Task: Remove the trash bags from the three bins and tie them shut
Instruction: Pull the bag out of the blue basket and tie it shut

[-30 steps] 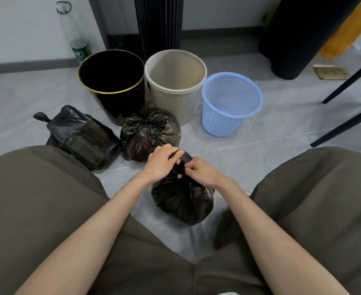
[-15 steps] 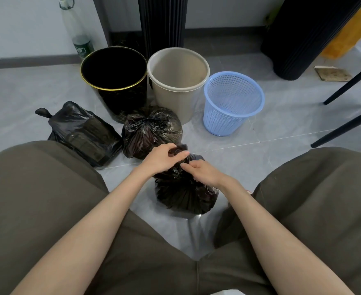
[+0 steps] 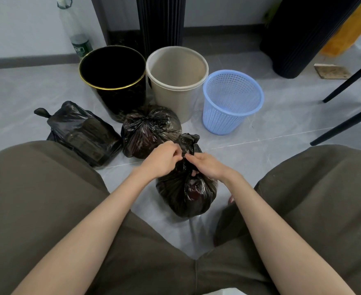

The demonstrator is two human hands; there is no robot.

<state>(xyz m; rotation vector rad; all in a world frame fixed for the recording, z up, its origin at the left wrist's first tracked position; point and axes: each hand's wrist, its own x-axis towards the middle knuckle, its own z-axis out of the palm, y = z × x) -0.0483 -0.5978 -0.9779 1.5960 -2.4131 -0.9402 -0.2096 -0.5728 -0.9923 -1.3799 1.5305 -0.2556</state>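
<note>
Black plastic is bunching between my hands. I am pinching the twisted neck [image 3: 188, 143] of the last trash bag [image 3: 186, 192] with my left hand [image 3: 164, 159], and my right hand [image 3: 209, 165] is curling round the gather just below. The bag is sitting on the floor tiles [image 3: 260, 150] between my knees. I am judging that the knot wants seating low, close to the contents, with the tail drawn fully through before I let go. Two knotted bags [image 3: 149, 130] are lying just past my left hand, in front of the black bin [image 3: 122, 101] and beige bin [image 3: 171, 99]. Bare tile is opening to the right, short of the blue basket [image 3: 224, 122] and chair legs [image 3: 345, 124], and I am eyeing that spot.
</note>
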